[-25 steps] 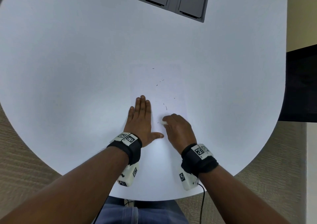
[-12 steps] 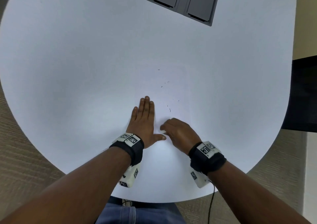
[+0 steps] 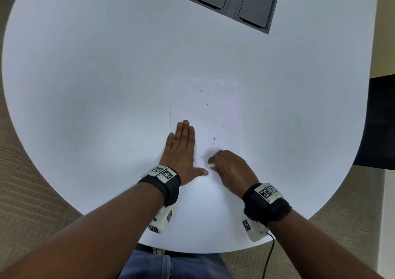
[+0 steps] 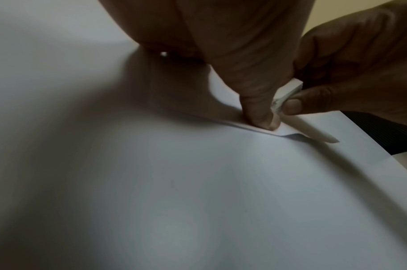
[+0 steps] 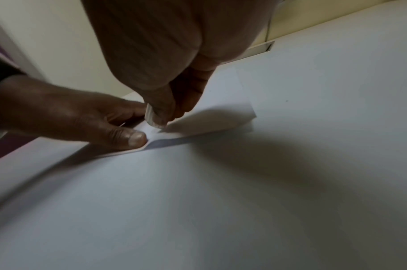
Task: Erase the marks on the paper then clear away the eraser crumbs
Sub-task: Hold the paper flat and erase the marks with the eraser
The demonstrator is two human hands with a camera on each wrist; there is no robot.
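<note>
A white sheet of paper (image 3: pixel 192 99) lies on the round white table (image 3: pixel 85 86). Several small dark eraser crumbs (image 3: pixel 214 138) are scattered over its middle. My left hand (image 3: pixel 181 148) lies flat with straight fingers on the paper's lower left part, thumb stretched right. My right hand (image 3: pixel 228 167) pinches a small white eraser (image 3: pixel 210 166) at the paper's near edge, close to the left thumb. In the left wrist view the eraser (image 4: pixel 288 95) sits between thumb and fingers above the paper (image 4: pixel 223 95). In the right wrist view the eraser (image 5: pixel 151 117) touches the paper (image 5: pixel 223 91), whose near edge curls up.
A dark grey hatch with two lids (image 3: pixel 233 0) is set into the table at the far side. A dark chair or cabinet (image 3: pixel 380 120) stands past the table's right edge. Carpet (image 3: pixel 27 193) lies below the near rim.
My right hand slid a little toward me and left with the eraser, down to the paper's near edge. The left hand has stayed flat on the paper.
</note>
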